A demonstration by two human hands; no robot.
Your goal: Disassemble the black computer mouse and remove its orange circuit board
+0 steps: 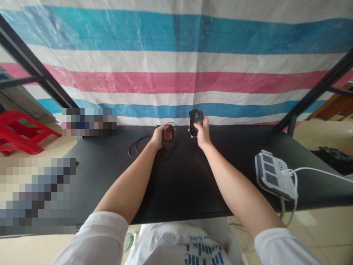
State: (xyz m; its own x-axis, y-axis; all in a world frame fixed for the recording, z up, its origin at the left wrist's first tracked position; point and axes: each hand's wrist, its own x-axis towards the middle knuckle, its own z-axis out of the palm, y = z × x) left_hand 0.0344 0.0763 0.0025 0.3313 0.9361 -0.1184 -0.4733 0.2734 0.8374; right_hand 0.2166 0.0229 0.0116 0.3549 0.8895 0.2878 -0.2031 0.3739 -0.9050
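Near the back edge of the black table, my left hand (158, 137) is closed around the left side of a dark mouse part (168, 140) with a reddish-orange patch on it. A thin black cable (134, 148) loops on the table beside this hand. To the right, my right hand (202, 133) grips a black computer mouse (195, 119), raised in front of the striped sheet, with the thumb across its face. The two held objects are apart. Some fingers of both hands are hidden behind what they hold.
A white power strip (274, 176) with white cables lies on the right of the black table (190, 184). A striped sheet (165, 81) hangs behind, between dark metal posts. A red stool (24, 132) stands at the far left. Two areas on the left are pixelated.
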